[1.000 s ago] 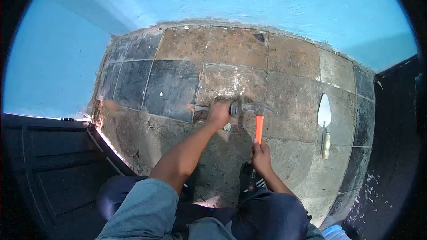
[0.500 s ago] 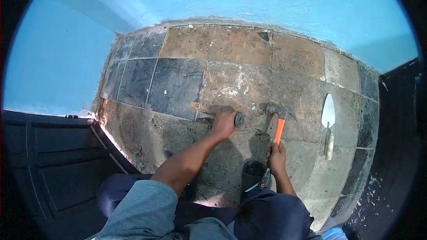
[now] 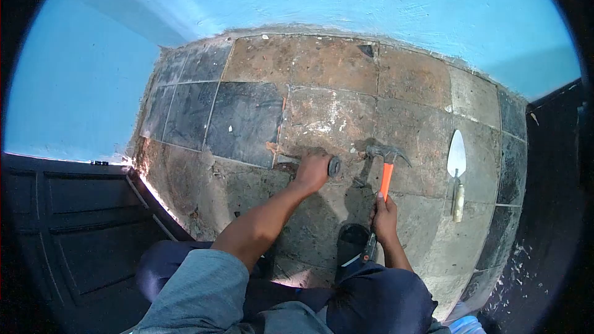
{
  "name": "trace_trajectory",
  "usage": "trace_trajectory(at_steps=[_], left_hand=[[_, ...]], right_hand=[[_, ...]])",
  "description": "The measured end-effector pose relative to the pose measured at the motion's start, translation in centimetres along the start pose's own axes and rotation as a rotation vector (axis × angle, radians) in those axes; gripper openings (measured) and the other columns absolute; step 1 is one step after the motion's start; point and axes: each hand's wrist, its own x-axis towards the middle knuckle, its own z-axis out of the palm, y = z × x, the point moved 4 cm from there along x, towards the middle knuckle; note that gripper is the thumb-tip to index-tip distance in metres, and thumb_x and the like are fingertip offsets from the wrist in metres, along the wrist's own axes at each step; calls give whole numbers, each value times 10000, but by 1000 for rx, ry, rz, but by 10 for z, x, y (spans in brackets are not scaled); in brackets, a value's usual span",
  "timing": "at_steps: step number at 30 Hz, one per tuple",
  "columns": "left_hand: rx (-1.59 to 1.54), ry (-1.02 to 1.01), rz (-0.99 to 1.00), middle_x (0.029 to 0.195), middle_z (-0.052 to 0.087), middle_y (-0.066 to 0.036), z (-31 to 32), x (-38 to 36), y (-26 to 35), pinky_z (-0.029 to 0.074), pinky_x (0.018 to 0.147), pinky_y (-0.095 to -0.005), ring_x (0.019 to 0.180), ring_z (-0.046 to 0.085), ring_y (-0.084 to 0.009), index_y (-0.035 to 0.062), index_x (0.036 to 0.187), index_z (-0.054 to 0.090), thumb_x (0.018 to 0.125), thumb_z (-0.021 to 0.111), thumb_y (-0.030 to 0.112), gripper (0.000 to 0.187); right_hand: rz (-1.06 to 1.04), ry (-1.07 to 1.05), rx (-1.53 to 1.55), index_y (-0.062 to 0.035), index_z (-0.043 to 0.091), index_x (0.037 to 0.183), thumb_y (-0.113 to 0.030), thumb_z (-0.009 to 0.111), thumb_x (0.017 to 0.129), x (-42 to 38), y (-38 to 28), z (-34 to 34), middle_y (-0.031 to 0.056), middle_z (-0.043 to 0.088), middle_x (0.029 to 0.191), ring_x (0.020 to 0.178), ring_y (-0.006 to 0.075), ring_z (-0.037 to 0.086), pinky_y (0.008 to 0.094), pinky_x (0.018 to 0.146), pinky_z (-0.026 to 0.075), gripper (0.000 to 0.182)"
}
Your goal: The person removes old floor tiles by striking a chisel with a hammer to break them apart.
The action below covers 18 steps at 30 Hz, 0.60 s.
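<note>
My left hand (image 3: 311, 172) is closed around a chisel (image 3: 334, 166). Its dark round butt end points right, and its flat blade shows left of my fist, lying low against the right edge of a dark floor tile (image 3: 243, 120). In my right hand (image 3: 385, 221) is a claw hammer (image 3: 387, 179), gripped along its black and orange handle. The hammer's metal head is to the right of the chisel's butt end, apart from it. Bits of orange-brown debris lie along the tile's right edge.
A trowel (image 3: 456, 158) lies on the bare, rough floor (image 3: 411, 127) to the right. Blue walls (image 3: 346, 0) border the floor. A dark panelled door (image 3: 80, 229) stands at left, and more dark tiles (image 3: 512, 176) line the right side. My shoe (image 3: 352, 244) is close to the hammer handle.
The hammer head has shifted slightly left, toward the chisel's butt end. My left hand and the chisel have barely moved.
</note>
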Motion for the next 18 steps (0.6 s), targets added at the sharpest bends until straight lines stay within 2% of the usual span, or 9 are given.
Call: trace_trajectory(at_steps=[5, 8, 11, 14, 18], left_hand=[[37, -76, 19, 1092, 695, -139, 2, -1, -3, 358, 1071, -561, 1117, 630, -338, 102, 1218, 671, 855, 634, 129, 366], [38, -57, -36, 1083, 693, -145, 2, -2, -7, 362, 1068, -563, 1110, 631, -342, 99, 1189, 672, 819, 690, 120, 371], [-6, -52, -24, 1106, 686, -180, -1, 3, -9, 397, 1023, -521, 1117, 617, -367, 64, 1163, 671, 769, 705, 113, 399], [-19, -16, 7, 1103, 688, -188, -3, 3, -11, 412, 1008, -517, 1099, 626, -369, 49, 1159, 668, 745, 728, 104, 422], [5, 29, 22, 1086, 694, -188, -12, 1, -4, 423, 994, -518, 1069, 635, -376, 41, 1149, 668, 713, 755, 106, 450]], right_hand=[[-1, 3, 24, -97, 493, 893, -386, 453, 1082, -1, 1, 1, -4, 463, 614, 446, 117, 448, 285, 411, 387, 348], [-33, -2, 6, -98, 492, 891, -384, 453, 1082, -1, 2, -2, -4, 461, 600, 438, 120, 445, 286, 406, 391, 347], [-29, -9, 82, -76, 524, 937, -362, 470, 1080, 1, 9, -9, -13, 476, 639, 460, 104, 452, 279, 420, 403, 325], [-117, 83, 41, -90, 512, 914, -368, 454, 1085, 0, 0, -26, -9, 478, 628, 448, 100, 448, 273, 408, 388, 331], [-248, 252, 208, -104, 489, 869, -384, 428, 1090, -19, -35, -43, 2, 464, 571, 427, 106, 451, 266, 404, 382, 361]])
